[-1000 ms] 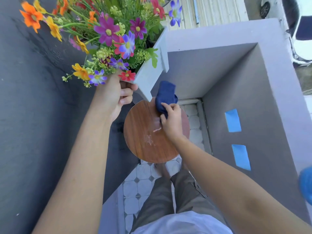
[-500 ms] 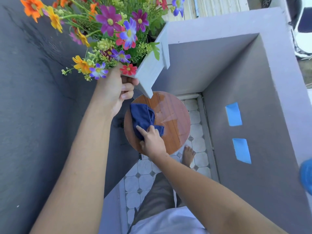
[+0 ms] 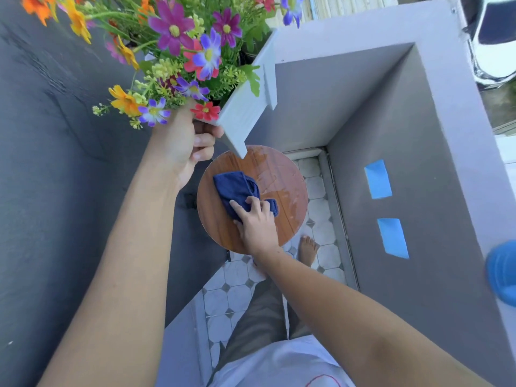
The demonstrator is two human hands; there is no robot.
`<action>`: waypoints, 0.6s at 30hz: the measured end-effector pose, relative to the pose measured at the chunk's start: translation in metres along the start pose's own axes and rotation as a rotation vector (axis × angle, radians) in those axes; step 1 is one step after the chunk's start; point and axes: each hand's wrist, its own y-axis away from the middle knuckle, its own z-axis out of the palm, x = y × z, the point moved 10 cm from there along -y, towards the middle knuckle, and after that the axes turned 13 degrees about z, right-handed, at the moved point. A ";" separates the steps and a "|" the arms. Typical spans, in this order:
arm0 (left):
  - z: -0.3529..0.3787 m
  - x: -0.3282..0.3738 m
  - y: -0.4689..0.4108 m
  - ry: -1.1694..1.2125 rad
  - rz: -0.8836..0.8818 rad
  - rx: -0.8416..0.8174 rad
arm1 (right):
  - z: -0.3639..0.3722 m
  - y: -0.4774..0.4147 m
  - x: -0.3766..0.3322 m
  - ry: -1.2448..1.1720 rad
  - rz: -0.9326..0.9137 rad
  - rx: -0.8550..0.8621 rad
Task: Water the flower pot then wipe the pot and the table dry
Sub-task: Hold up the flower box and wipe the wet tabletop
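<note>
My left hand (image 3: 185, 141) grips a white rectangular flower pot (image 3: 245, 107) full of many-coloured flowers and holds it tilted in the air above the far left edge of a small round wooden table (image 3: 290, 174). My right hand (image 3: 257, 224) presses a dark blue cloth (image 3: 236, 188) flat on the near left part of the tabletop. Wet streaks and a film of water show on the far and right parts of the wood.
Grey walls close in on the left, far side and right. Two blue tape patches (image 3: 378, 178) mark the right wall. A blue object (image 3: 502, 275) sits at the right edge. White tiled floor (image 3: 231, 297), my foot and legs lie below the table.
My right hand has swept the cloth from the table's far edge to its near left part, leaving a dry-looking band there. The pot stays lifted in my left hand.
</note>
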 end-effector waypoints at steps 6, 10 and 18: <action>0.002 0.001 0.003 -0.019 -0.004 -0.011 | -0.038 -0.011 0.085 -0.073 0.187 0.092; 0.006 0.003 0.004 -0.011 0.007 -0.028 | -0.060 -0.019 0.135 -0.145 0.322 0.082; 0.009 0.002 0.005 0.004 0.002 -0.043 | -0.082 -0.043 0.118 -0.250 0.299 0.122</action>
